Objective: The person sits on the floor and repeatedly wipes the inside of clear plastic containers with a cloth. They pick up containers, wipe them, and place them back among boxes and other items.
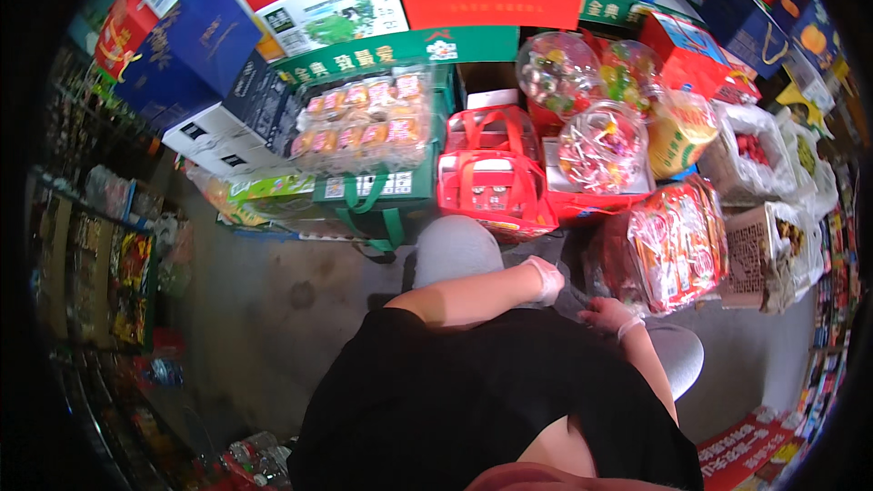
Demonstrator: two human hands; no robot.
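My left hand [546, 280], in a thin clear glove, reaches across between my knees, its fingers mostly hidden from above. Facing it is my right hand [612, 318], gloved the same way, with its fingertips pinched at a sheer piece of clear plastic [571, 296]. This plastic spans the gap between both hands; its shape is hard to make out. Just beyond my right hand stands a large plastic-wrapped bundle of red packets [675, 249]. A red gift bag with handles [494, 194] stands past my left hand.
Ahead are a green carton [375, 184] topped by clear trays of wrapped cakes [368, 116], and round tubs of sweets, one holding lollipops [603, 150]. White bags [750, 150] and a carton [747, 259] stand right. Shelving [89, 273] lines the left, with plastic bottles [259, 457] behind.
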